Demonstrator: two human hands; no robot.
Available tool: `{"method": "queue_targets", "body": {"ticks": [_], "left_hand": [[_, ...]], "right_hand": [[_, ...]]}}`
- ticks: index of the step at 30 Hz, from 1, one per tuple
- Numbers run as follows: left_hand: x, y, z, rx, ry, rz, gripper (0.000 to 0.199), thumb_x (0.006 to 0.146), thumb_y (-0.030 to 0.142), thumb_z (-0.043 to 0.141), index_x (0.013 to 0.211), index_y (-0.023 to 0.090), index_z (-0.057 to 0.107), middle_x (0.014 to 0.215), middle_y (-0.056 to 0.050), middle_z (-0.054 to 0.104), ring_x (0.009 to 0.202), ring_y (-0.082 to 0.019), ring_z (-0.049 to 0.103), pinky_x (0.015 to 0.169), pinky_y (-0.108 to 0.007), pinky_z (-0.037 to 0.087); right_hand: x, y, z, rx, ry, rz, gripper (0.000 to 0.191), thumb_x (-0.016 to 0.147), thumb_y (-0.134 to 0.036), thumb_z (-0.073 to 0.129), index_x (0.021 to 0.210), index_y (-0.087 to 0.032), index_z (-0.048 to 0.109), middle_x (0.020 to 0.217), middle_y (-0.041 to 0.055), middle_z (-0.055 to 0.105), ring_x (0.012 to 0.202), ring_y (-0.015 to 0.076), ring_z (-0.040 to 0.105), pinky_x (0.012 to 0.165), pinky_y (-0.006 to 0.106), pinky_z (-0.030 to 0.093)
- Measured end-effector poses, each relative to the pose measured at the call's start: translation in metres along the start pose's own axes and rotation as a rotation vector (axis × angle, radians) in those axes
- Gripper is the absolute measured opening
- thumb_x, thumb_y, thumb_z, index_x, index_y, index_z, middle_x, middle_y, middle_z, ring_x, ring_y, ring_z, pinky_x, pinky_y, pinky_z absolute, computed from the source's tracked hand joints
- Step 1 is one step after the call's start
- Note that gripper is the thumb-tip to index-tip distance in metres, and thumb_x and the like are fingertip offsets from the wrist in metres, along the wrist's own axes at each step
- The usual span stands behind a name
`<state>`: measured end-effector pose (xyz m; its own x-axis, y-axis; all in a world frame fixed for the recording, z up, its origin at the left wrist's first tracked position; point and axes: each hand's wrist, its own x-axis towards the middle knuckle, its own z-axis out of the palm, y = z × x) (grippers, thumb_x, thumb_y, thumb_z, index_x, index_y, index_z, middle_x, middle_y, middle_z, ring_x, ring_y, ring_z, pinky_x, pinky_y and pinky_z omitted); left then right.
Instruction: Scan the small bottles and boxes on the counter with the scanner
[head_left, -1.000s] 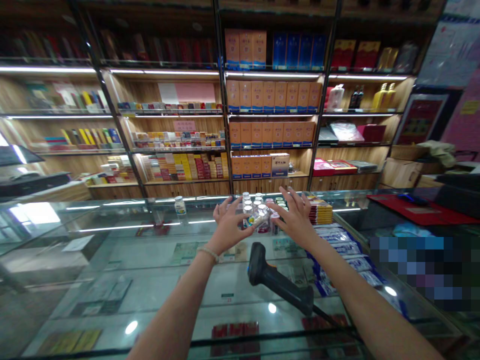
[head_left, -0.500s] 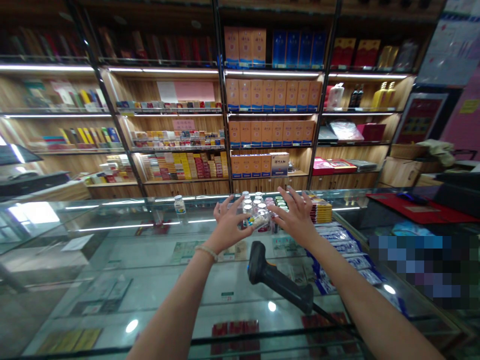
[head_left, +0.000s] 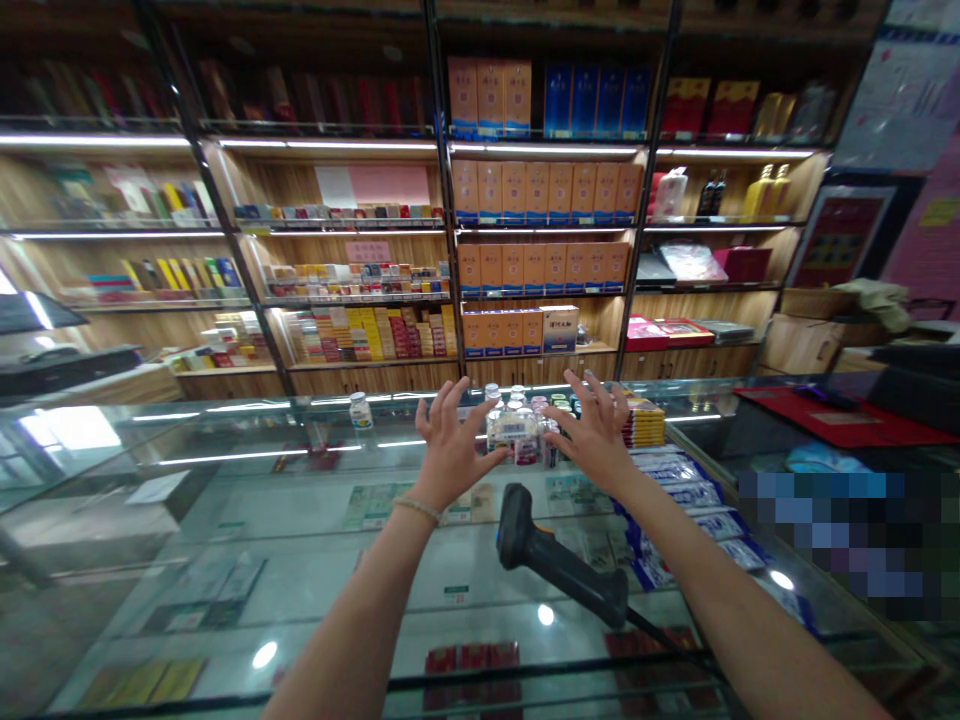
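A group of small clear bottles with white caps stands on the glass counter. In front of or on them, a clear bottle with a barcode label appears to lie sideways. To its left is my left hand, open, with fingers spread and thumb pointing at the bottle. My right hand is on the other side, also open, fingers apart, its fingertips close to the bottles. Contact at the fingertips cannot be made out. A lone similar bottle stands upright farther left.
A black barcode scanner lies on the glass counter between my forearms. Blue-and-white packets spread to the right, with stacked yellow-red boxes behind. A red mat lies far right. Stocked shelves line the back.
The clear bottle between my hands has turned from a slant to level, its barcode now facing me. My left hand has drawn slightly left, away from it, and its fingers have lifted.
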<state>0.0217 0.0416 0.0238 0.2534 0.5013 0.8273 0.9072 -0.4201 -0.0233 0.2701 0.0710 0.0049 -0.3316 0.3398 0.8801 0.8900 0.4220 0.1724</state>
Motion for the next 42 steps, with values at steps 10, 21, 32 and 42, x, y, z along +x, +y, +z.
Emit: {"method": "queue_targets", "body": {"ticks": [10,21,32,42], "left_hand": [[-0.001,0.000,0.001,0.004,0.020,0.013,0.042,0.072,0.048,0.081,0.110,0.034,0.071,0.156,-0.010,0.038,0.146,-0.035,0.030,0.120,-0.059,0.008],[-0.001,-0.005,-0.001,-0.004,0.014,-0.003,0.035,0.078,0.049,0.075,0.109,0.033,0.072,0.157,-0.008,0.040,0.147,-0.035,0.029,0.120,-0.060,0.009],[-0.008,-0.005,0.008,-0.056,0.045,-0.046,0.035,0.081,0.048,0.073,0.112,0.034,0.071,0.156,-0.009,0.040,0.147,-0.035,0.028,0.118,-0.061,0.015],[-0.009,-0.005,0.007,-0.065,0.046,-0.025,0.034,0.081,0.046,0.072,0.113,0.034,0.071,0.155,-0.009,0.041,0.146,-0.034,0.029,0.118,-0.060,0.014]], "right_hand": [[-0.003,0.000,0.001,0.001,-0.017,-0.046,0.035,0.085,-0.049,0.072,0.116,-0.035,0.069,0.156,0.0082,0.041,0.145,0.0323,0.025,0.118,0.056,0.009],[0.027,-0.008,-0.021,-0.024,-0.215,-0.089,0.031,0.086,-0.041,0.073,0.115,-0.033,0.069,0.159,0.0060,0.039,0.147,0.0312,0.025,0.119,0.059,0.005],[0.007,-0.056,-0.070,-0.010,-0.241,0.146,0.068,0.088,-0.053,0.065,0.148,-0.026,0.046,0.165,0.0166,0.022,0.151,0.0355,0.019,0.118,0.060,0.012],[-0.052,-0.100,-0.096,0.022,-0.506,0.167,0.090,0.072,-0.079,0.065,0.142,-0.023,0.054,0.166,0.0189,0.018,0.152,0.0415,0.011,0.117,0.066,0.013]]}}
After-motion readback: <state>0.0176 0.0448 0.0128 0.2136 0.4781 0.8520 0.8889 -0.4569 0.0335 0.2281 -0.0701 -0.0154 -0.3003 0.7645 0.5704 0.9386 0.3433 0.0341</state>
